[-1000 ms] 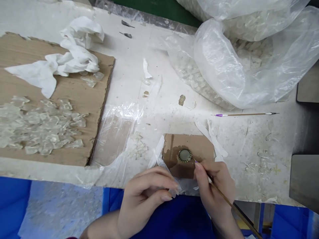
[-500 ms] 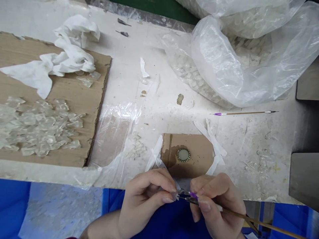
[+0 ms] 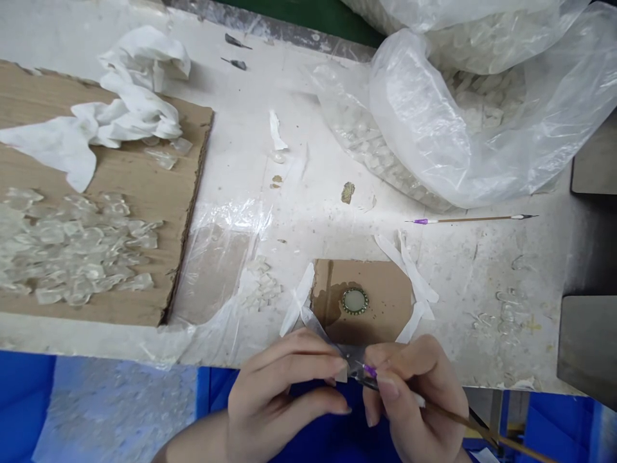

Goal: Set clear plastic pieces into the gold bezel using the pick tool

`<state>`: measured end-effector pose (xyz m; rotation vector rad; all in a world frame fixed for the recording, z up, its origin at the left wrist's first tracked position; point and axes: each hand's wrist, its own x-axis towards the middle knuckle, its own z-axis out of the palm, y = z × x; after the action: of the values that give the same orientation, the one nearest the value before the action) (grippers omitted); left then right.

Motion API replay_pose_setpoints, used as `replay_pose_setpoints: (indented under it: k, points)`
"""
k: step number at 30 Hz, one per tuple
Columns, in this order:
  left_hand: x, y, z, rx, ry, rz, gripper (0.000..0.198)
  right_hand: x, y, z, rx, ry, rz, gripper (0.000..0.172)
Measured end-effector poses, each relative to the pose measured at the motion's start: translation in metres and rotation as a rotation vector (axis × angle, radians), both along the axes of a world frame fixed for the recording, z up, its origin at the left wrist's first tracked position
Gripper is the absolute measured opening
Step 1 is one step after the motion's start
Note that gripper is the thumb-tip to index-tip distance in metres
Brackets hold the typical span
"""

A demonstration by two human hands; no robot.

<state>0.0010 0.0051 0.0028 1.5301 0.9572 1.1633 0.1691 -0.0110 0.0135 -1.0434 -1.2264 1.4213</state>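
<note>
My left hand (image 3: pixel 279 399) is closed in a pinch at the table's front edge, thumb and fingers pressed on a small clear piece (image 3: pixel 343 373). My right hand (image 3: pixel 414 399) is closed around a thin brown brush (image 3: pixel 463 421) with a purple collar, and the brush tip touches that clear piece between the two hands. Just beyond them a round brass-rimmed setting (image 3: pixel 355 300) with a pale centre lies on a small cardboard square (image 3: pixel 385 299).
A large cardboard sheet (image 3: pixel 120 186) at left carries a heap of clear pieces (image 3: pixel 72 247) and a crumpled white cloth (image 3: pixel 120 109). Plastic bags (image 3: pixel 463 109) of clear pieces fill the back right. A second brush (image 3: pixel 472 220) lies on the white table (image 3: pixel 313 161).
My right hand drew the brush back from the brass setting to the table edge and brought its tip to the clear piece in my left hand; the hands have closed together.
</note>
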Motion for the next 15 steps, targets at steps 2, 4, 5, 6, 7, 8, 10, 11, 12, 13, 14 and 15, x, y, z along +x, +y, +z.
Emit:
replay_pose_setpoints:
  k: [2, 4, 5, 6, 7, 8, 10, 11, 12, 13, 14, 15]
  points:
    - [-0.001, 0.001, 0.001, 0.036, 0.067, 0.004, 0.007, 0.001, -0.002, 0.001, -0.032, 0.001, -0.003, 0.013]
    - [-0.002, 0.001, 0.001, 0.059, 0.109, 0.021, 0.006, 0.003, -0.004, 0.002, -0.006, -0.075, 0.013, 0.013]
    - [-0.003, 0.001, 0.002, 0.064, 0.126, 0.026, 0.006, 0.004, -0.004, 0.003, 0.034, -0.127, 0.024, 0.012]
    - [-0.003, 0.000, 0.002, 0.067, 0.142, 0.031, 0.005, 0.004, -0.004, 0.004, 0.089, -0.184, 0.034, 0.010]
    - [-0.003, 0.000, 0.002, 0.071, 0.154, 0.034, 0.005, 0.004, -0.003, 0.004, 0.156, -0.239, 0.040, 0.009]
    - [-0.003, -0.001, 0.001, 0.071, 0.164, 0.030, 0.005, 0.004, -0.003, 0.004, 0.227, -0.292, 0.050, 0.011]
    - [-0.002, -0.004, 0.000, 0.068, 0.165, 0.050, 0.008, 0.001, -0.003, 0.003, 0.343, -0.350, 0.056, 0.015]
    - [-0.002, -0.007, -0.002, 0.062, 0.159, 0.067, 0.008, 0.000, -0.004, 0.002, 0.363, -0.350, 0.044, 0.014]
    - [-0.003, -0.009, -0.004, 0.059, 0.145, 0.095, 0.008, -0.001, -0.005, 0.001, 0.364, -0.333, 0.018, 0.011]
    - [-0.004, -0.012, -0.007, 0.042, 0.143, 0.108, 0.008, 0.000, -0.005, 0.000, 0.337, -0.309, -0.034, 0.007]
    - [-0.006, -0.015, -0.011, 0.025, 0.140, 0.102, 0.007, 0.002, -0.006, -0.001, 0.307, -0.298, -0.115, 0.008]
    - [-0.008, -0.017, -0.016, -0.004, 0.134, 0.114, 0.005, 0.006, -0.007, -0.003, 0.282, -0.324, -0.206, 0.011]
